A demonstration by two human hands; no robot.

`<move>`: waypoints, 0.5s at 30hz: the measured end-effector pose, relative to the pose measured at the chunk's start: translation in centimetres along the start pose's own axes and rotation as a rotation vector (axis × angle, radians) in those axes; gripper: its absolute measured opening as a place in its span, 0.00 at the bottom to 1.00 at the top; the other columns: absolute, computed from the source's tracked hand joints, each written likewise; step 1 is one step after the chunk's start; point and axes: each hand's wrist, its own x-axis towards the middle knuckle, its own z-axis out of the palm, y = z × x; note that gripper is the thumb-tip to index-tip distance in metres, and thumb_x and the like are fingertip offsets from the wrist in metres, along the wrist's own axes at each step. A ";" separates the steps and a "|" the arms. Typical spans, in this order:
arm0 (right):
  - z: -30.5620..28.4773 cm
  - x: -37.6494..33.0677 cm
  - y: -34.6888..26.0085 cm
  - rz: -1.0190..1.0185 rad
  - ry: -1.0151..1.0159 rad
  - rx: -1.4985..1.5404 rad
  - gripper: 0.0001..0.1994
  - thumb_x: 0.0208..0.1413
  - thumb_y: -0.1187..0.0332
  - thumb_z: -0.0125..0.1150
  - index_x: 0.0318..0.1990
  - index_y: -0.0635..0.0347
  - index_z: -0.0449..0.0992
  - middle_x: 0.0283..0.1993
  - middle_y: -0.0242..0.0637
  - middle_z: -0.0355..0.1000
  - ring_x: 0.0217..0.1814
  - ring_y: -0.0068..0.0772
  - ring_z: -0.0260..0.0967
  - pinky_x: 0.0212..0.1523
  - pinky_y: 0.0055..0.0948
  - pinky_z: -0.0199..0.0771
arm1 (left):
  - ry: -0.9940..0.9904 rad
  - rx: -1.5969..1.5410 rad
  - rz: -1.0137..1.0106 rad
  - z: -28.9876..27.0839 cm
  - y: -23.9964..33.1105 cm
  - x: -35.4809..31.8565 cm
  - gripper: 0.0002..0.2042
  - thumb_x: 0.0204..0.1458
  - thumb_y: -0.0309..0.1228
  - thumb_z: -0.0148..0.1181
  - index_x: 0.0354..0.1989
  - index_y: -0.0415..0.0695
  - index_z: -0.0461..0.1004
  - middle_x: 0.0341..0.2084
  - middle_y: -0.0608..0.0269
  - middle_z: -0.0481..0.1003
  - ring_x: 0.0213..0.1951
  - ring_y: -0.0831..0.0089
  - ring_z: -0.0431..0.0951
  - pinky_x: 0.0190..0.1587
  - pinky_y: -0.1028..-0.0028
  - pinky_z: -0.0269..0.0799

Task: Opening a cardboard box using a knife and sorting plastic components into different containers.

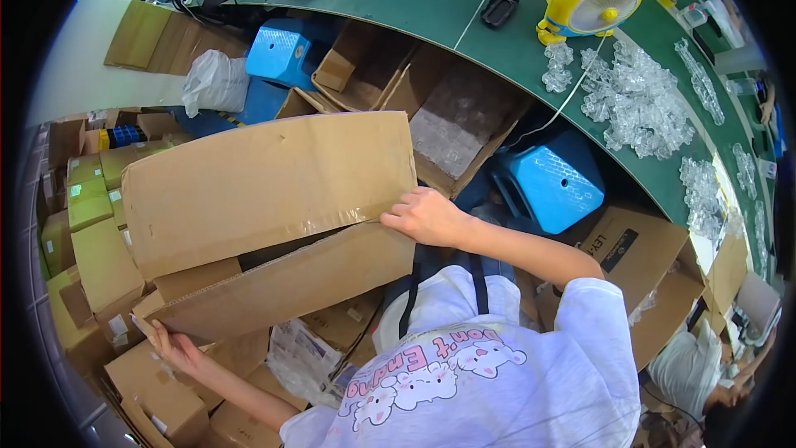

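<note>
A large brown cardboard box (265, 216) is held at the centre, among other cartons, its top flaps not yet closed. The left hand (170, 344) grips its near-left lower corner, and the right hand (424, 216) is clamped on its right edge; the hands are well apart.

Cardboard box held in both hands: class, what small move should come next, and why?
Probably press the top flap down flat: it stands half open over the cardboard box, with the right hand at its edge and the left hand steadying the lower corner.
</note>
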 end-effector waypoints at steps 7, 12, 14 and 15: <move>0.0 0.3 0.6 0.063 -0.010 0.080 0.04 0.41 0.67 0.51 0.24 0.55 0.64 0.16 0.31 0.62 0.23 0.31 0.63 0.24 0.29 0.63 | 0.025 0.043 0.015 0.8 0.2 -0.5 0.15 0.45 0.23 0.52 0.44 0.38 0.64 0.40 0.65 0.68 0.44 0.78 0.64 0.49 0.78 0.56; -0.1 0.2 1.2 0.064 -0.021 0.087 0.05 0.41 0.67 0.52 0.22 0.55 0.63 0.16 0.31 0.62 0.23 0.32 0.63 0.25 0.30 0.63 | 0.042 0.045 -0.001 1.7 0.3 -0.7 0.16 0.45 0.23 0.52 0.45 0.38 0.64 0.41 0.65 0.68 0.44 0.78 0.64 0.49 0.78 0.56; 0.1 -0.2 1.7 0.049 -0.025 0.085 0.05 0.42 0.67 0.51 0.23 0.55 0.63 0.16 0.32 0.62 0.23 0.32 0.63 0.24 0.29 0.63 | 0.056 0.051 0.001 1.5 0.3 -0.3 0.16 0.45 0.24 0.52 0.45 0.38 0.64 0.41 0.65 0.68 0.44 0.78 0.64 0.49 0.78 0.57; 0.1 -0.3 1.7 0.049 -0.025 0.088 0.05 0.42 0.67 0.51 0.23 0.55 0.63 0.16 0.32 0.62 0.23 0.32 0.63 0.24 0.29 0.63 | 0.056 0.054 0.000 1.7 0.4 -0.5 0.16 0.45 0.24 0.52 0.45 0.38 0.64 0.41 0.65 0.68 0.44 0.78 0.64 0.49 0.78 0.57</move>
